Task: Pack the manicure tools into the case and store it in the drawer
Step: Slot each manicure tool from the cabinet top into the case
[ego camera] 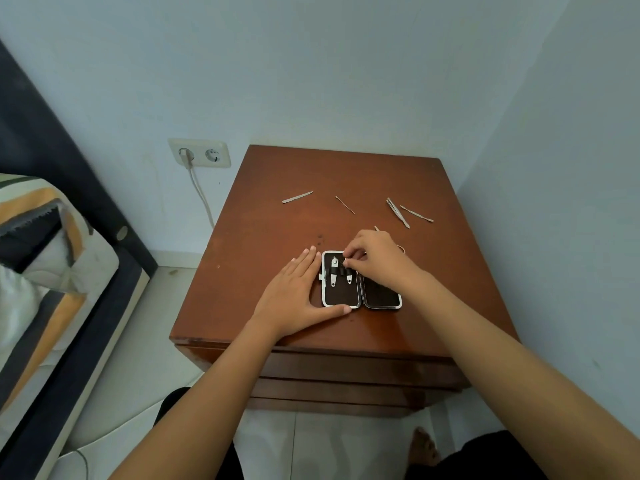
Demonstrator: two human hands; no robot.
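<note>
The case (362, 289) lies open and flat near the front of the nightstand (277, 220), a small rounded rectangle in two hinged halves, dark brown lining inside a bright metal rim; two shiny clippers (334, 271) sit under black loops in its left half, the right half bare. The left hand (298, 292) lies flat and spread against the case's left edge, thumb along the near rim, while the right hand (375, 258) hovers over the far edge with fingertips pinched together on something too small to tell. Farther back on the glossy red-brown wood lie thin steel tools: a file (297, 197) at left, a needle-like pick (345, 204), tweezers (398, 213) and a pusher (416, 213) at right.
</note>
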